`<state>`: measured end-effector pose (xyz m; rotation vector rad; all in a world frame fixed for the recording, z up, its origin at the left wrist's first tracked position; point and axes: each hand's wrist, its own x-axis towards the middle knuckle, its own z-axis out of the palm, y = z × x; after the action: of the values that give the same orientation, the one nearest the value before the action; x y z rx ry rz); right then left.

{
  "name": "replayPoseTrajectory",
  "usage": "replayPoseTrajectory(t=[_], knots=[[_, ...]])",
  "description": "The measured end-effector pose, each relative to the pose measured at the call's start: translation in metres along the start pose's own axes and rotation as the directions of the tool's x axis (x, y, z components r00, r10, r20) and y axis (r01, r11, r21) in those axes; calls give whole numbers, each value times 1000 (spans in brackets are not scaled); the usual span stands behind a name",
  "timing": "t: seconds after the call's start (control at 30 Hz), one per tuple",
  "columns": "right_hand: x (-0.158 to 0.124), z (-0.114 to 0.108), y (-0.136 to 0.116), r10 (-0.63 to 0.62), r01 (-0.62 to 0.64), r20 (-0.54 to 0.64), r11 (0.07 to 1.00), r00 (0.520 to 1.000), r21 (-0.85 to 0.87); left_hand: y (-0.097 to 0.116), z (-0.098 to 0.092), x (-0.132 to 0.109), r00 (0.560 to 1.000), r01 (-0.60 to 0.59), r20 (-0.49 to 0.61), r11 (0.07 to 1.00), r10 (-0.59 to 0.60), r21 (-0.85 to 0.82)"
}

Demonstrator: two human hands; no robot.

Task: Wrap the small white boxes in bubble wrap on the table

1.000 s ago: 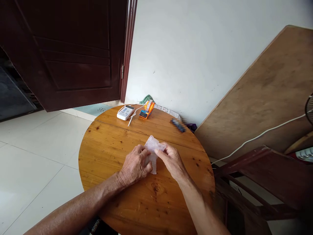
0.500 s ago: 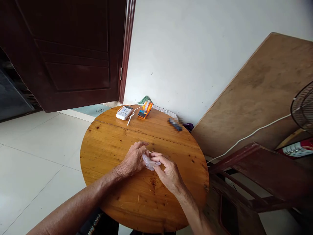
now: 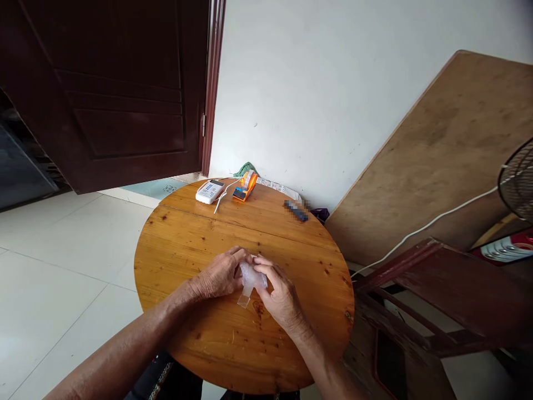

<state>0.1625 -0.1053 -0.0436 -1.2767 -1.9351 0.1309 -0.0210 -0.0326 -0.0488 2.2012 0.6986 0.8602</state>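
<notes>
A small bundle of clear, whitish bubble wrap (image 3: 254, 274) is held just over the near half of the round wooden table (image 3: 187, 233). From its lower edge a strip of clear tape (image 3: 244, 299) hangs towards me. My left hand (image 3: 220, 273) grips the bundle's left side, fingers curled behind it. On the other side my right hand (image 3: 281, 294) pinches it, thumb at the front and fingers over the top. What lies inside the wrap is hidden.
An orange tape dispenser (image 3: 245, 188) stands at the table's far edge, beside a white box-like device with a cable (image 3: 209, 191). A dark pixelated object (image 3: 296, 211) lies to their right. A wooden chair (image 3: 416, 300) is close on the right, below a fan (image 3: 518, 178).
The bundle has been turned in my hands, showing a broader face. The tape strip now hangs down from it. Both hands have closed in around it.
</notes>
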Motion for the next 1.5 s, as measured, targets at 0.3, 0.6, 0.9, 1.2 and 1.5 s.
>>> replayPoseTrajectory(t=[0.3, 0.6, 0.9, 1.2, 1.5], knots=[[24, -8, -1, 380, -456, 269, 826, 885, 332, 17, -8, 3, 952, 306, -32, 950, -304, 58], [37, 9, 13, 482, -539, 242, 763, 842, 355, 13, -9, 6, 936, 344, 114, 795, -333, -500], [24, -8, 3, 296, -272, -143, 948, 944, 166, 5, 0, 8, 906, 375, 131, 618, -403, -691], [25, 4, 7, 203, -206, 50, 976, 978, 64, 1, 0, 6, 937, 321, 133, 649, -322, -689], [35, 2, 6, 237, -250, 95, 951, 967, 179, 4, -2, 9, 922, 352, 143, 619, -361, -702]])
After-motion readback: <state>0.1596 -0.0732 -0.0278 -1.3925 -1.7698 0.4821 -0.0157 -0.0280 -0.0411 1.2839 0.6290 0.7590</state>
